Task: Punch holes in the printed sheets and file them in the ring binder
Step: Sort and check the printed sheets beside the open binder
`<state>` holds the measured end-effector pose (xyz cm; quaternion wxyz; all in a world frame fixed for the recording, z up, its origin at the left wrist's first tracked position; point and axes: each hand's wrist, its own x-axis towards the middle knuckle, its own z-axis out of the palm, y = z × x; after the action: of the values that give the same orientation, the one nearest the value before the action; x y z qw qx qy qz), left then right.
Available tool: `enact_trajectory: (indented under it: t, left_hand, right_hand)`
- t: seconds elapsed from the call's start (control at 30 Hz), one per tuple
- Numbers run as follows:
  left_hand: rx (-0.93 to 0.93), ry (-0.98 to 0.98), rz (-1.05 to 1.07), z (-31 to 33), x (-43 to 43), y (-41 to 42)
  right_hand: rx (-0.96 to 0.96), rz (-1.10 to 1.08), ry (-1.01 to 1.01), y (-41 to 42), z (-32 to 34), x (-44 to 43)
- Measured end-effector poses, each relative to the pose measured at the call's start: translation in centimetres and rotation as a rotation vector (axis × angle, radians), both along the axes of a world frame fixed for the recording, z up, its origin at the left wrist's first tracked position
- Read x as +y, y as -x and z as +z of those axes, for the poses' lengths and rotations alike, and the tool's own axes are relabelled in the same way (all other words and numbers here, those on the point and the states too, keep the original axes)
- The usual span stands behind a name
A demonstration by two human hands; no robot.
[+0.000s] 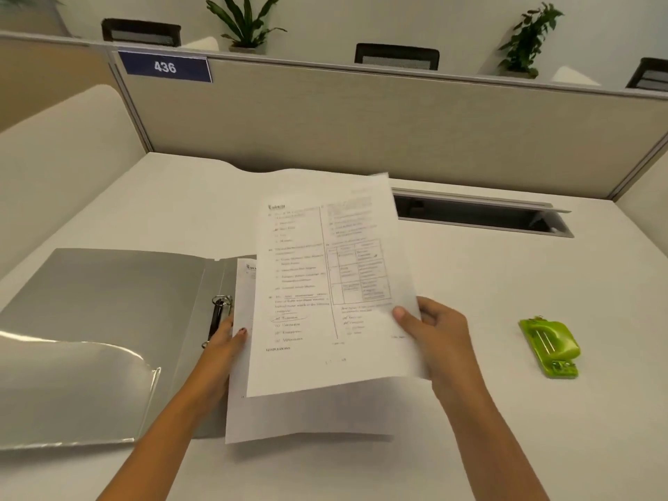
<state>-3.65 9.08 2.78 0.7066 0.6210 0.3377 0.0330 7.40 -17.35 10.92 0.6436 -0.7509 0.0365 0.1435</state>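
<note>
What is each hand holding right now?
Left hand: closed on the white printed paper sheets, left edge.
Right hand: closed on the same sheets, right edge.

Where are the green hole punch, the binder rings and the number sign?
Hole punch (549, 344), head view, on its green handle.
Binder rings (221, 301), head view, on the upper metal ring.
Number sign (165, 66), head view, on the digits 436.

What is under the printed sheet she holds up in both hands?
Under the top printed sheet lies a second sheet, its left and bottom margins showing, over the open binder's right side. The rest, including any punched holes, is covered.
</note>
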Motion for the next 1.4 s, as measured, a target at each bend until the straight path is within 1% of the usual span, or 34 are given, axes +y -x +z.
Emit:
enact_trajectory:
  t: [0.07,0.2,0.3,0.37,0.47,0.5,0.6,0.63,0.67,0.73,0.77,0.8,0.9,1.03,1.13,1.27,1.4]
  left_hand:
    - [0.026,0.044,0.023,0.2,-0.2,-0.1]
    - [0.058,0.264,0.067,0.8,-0.3,-0.2]
    - [0.055,0.308,0.082,0.8,-0.3,-0.3]
    - [0.026,0.261,0.093,0.8,-0.6,-0.3]
    - [0.029,0.048,0.046,-0.2,-0.7,-0.3]
    - [0.034,0.005,0.031,-0.2,-0.7,-0.3]
    - [0.028,-0.054,0.001,-0.6,-0.8,-0.3]
    - [0.026,-0.069,-0.002,-0.7,-0.8,-0.4]
    - [0.025,-0.081,0.002,-0.8,-0.9,-0.4]
    - [0.025,-0.094,0.019,-0.8,-1.1,-0.5]
    - [0.025,-0.098,0.024,-0.8,-1.3,-0.5]
    - [0.029,-0.103,0.029,-0.8,-1.4,-0.6]
    - [0.031,-0.104,0.046,-0.7,-1.6,-0.6]
    - [0.039,-0.114,0.048,-0.8,-1.8,-0.6]
    - [0.035,-0.102,0.047,-1.0,-1.8,-0.6]
    - [0.031,-0.097,0.047,-1.1,-1.7,-0.6]
    - [0.023,-0.089,0.048,-1.1,-1.7,-0.5]
  right_hand:
    - [0.053,0.032,-0.015,0.0,-1.8,0.9]
    - [0.100,0.072,0.052,0.9,-5.1,2.7]
    - [0.128,0.104,0.123,1.6,-6.8,3.8]
    - [0.110,0.106,0.188,1.7,-7.3,4.0]
    - [0.038,0.132,0.313,1.9,-7.2,4.3]
    - [0.016,0.143,0.368,2.0,-7.2,4.4]
    - [-0.048,0.130,0.497,2.4,-7.2,4.4]
    - [-0.088,0.134,0.572,2.7,-7.1,4.3]
    - [-0.150,0.153,0.701,2.9,-6.9,4.2]
    - [-0.269,0.190,1.025,3.2,-6.5,3.9]
    - [-0.266,0.180,1.113,3.3,-6.4,3.8]
    - [-0.217,0.168,1.135,3.4,-6.2,3.7]
    - [-0.057,0.136,1.024,3.0,-5.8,3.6]
    - [0.085,0.089,0.719,2.1,-5.4,3.4]
    - [0.159,0.069,0.574,1.4,-4.9,3.3]
    - [0.227,0.080,0.463,0.5,-4.6,3.3]
    - [0.161,0.019,0.485,0.2,-4.8,2.9]
